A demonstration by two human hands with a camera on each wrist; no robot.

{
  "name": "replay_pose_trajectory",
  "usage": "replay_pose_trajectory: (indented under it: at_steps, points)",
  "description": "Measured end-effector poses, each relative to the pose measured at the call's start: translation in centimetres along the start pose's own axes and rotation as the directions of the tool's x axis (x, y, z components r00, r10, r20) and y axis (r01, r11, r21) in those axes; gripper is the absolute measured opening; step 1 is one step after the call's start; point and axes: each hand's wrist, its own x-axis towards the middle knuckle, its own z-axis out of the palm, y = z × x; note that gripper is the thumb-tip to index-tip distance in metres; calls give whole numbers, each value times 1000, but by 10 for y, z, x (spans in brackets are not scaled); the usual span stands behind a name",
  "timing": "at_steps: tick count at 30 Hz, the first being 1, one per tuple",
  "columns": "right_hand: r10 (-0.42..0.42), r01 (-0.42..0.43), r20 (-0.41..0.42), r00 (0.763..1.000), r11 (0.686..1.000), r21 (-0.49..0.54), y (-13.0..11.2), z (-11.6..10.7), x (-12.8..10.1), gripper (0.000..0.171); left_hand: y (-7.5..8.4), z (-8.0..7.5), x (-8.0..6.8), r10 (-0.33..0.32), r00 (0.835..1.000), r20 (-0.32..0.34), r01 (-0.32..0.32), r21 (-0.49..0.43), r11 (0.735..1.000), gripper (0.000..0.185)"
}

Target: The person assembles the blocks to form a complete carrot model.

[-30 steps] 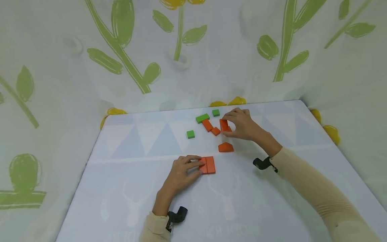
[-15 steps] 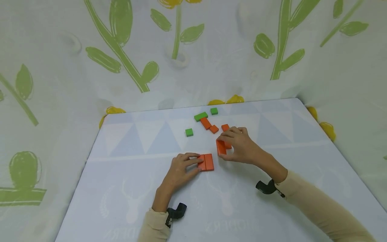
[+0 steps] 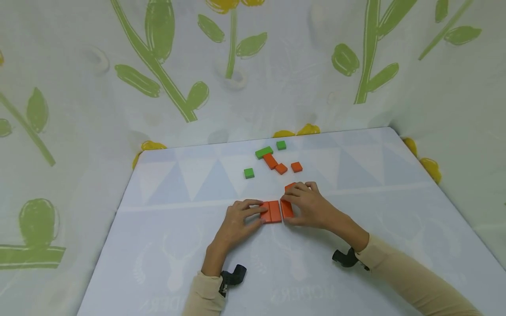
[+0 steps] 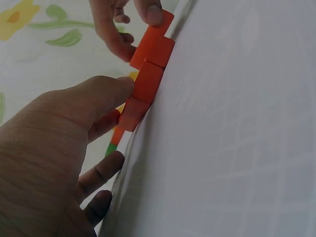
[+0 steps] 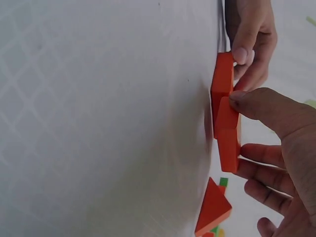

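Both hands are down on the pale blue patterned tabletop (image 3: 166, 245), working at a little row of flat orange blocks. The left hand (image 3: 237, 221) has fingers curled onto the pair of flat orange rectangular wooden blocks (image 3: 270, 211), lying side by side and touching; the thumb sits at their near edge and a fingertip on top, pinning them to the table. The right hand (image 3: 310, 206) pinches a third flat orange rectangular block (image 3: 287, 208), thumb and fingers curled round it. It lies flat, just beside the right edge of the pair; the left wrist view shows the orange pieces lined up edge to edge.

No boxes, trays or bowls on this table; every piece lies loose on the surface.

Behind the right hand's fingers an orange wedge-shaped block (image 3: 290, 186) peeks out, mostly hidden; the right wrist view shows it as a triangular piece (image 5: 213, 207) close to that hand. Further back, well apart from the hands, a loose cluster: a long orange block (image 3: 270, 161) touching a small orange square block (image 3: 281, 168), another small orange square block (image 3: 296, 166) just to its right, a long green block (image 3: 264, 152) at the long orange one's far end, a small green cube (image 3: 281, 145) behind, and a second green cube (image 3: 248, 173) off to the left. A leaf-printed cloth backdrop (image 3: 158, 66) walls in the table.
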Motion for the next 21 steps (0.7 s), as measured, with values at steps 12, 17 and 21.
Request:
replay_pose_trajectory:
  at_steps: [12, 17, 21]
  points:
    - [-4, 4, -18, 1000, 1000, 17, 1, 11, -2, 54, 1, -1, 1, -15, 1000, 24, 15, 3, 1000, 32]
    - [7, -7, -8, 1000, 999, 33, 1, 11, -1, 53, 1, -1, 1, -20, 1000, 20, 20, 2, 1000, 32]
    - [70, -69, -5, 998, 996, 62, 5, 4, 1, 49, 1, -1, 1, 1, 1000, 0, -1, 1, 1000, 31]
